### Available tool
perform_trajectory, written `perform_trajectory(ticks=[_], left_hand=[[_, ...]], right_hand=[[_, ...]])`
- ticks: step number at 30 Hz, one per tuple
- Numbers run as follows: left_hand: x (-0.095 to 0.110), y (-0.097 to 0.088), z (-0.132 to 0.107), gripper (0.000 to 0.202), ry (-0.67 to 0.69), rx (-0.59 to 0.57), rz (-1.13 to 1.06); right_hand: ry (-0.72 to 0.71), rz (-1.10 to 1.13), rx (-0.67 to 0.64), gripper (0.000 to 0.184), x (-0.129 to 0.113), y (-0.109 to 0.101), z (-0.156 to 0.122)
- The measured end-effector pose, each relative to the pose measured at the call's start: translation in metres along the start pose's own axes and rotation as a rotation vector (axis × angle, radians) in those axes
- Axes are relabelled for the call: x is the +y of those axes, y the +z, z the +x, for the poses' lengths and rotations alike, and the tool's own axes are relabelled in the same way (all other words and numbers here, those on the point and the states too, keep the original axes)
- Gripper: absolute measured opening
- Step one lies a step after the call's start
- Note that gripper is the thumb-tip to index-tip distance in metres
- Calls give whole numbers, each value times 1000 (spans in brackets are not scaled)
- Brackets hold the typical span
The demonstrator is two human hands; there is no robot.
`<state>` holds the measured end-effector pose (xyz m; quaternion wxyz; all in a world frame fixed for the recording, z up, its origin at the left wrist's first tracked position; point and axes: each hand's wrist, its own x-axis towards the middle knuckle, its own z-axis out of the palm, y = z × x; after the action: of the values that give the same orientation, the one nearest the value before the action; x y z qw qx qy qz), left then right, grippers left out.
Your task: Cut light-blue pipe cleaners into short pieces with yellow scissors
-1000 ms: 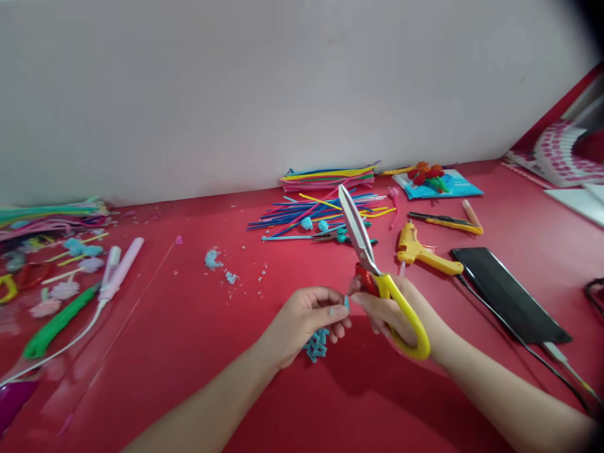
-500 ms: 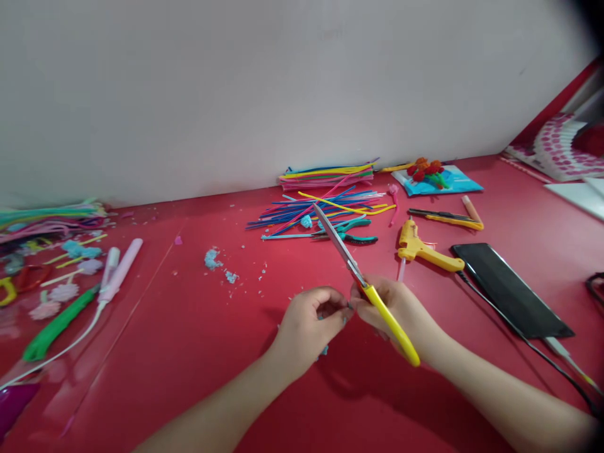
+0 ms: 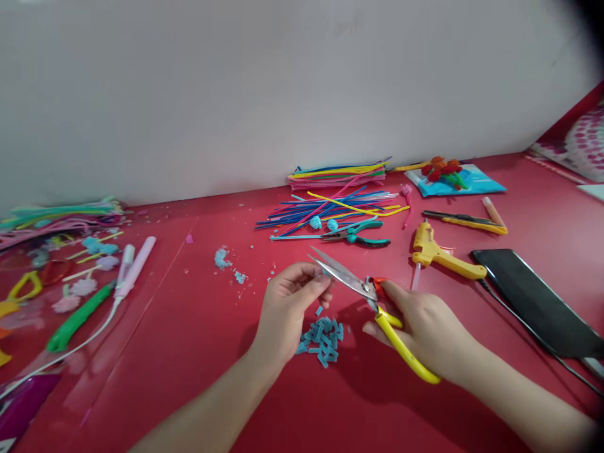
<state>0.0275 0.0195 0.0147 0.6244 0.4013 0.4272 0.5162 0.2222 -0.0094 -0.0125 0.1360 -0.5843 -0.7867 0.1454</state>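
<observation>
My right hand [image 3: 419, 327] grips scissors [image 3: 346, 277] by their yellow and orange handles, the blades slightly parted and pointing left. The fingertips of my left hand [image 3: 287, 308] are pinched beside the blades. A small light-blue pipe cleaner piece [image 3: 325, 272] shows at those fingertips, mostly hidden by fingers and blade. Below both hands, a pile of short cut blue pipe cleaner pieces [image 3: 323, 340] lies on the red table [image 3: 198, 377].
Behind my hands lie teal pliers [image 3: 363, 238], loose pipe cleaners [image 3: 330, 207] and two blue fuzzy balls [image 3: 316, 222]. A yellow glue gun [image 3: 443, 255] and a black phone [image 3: 533, 302] are to the right. Leftward are a pink hair iron [image 3: 136, 267] and a green tool [image 3: 80, 318].
The scissors have swung from tilted upright to nearly level, and their blades now reach my left fingertips. My hands have moved apart, uncovering the blue pile. A second blue ball shows near the pliers.
</observation>
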Motion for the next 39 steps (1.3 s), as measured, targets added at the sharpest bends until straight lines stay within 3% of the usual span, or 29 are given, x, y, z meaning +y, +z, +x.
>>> perform_trajectory(ticks=[5, 15, 39], left_hand=[[4, -2, 0, 3, 44, 9, -59], [2, -4, 0, 6, 24, -19, -96], [2, -4, 1, 8, 65, 9, -98]], right_hand=[[-75, -135, 15, 23, 1, 6, -2], [-136, -149, 40, 22, 4, 9, -5], [-138, -159, 64, 23, 3, 9, -5]])
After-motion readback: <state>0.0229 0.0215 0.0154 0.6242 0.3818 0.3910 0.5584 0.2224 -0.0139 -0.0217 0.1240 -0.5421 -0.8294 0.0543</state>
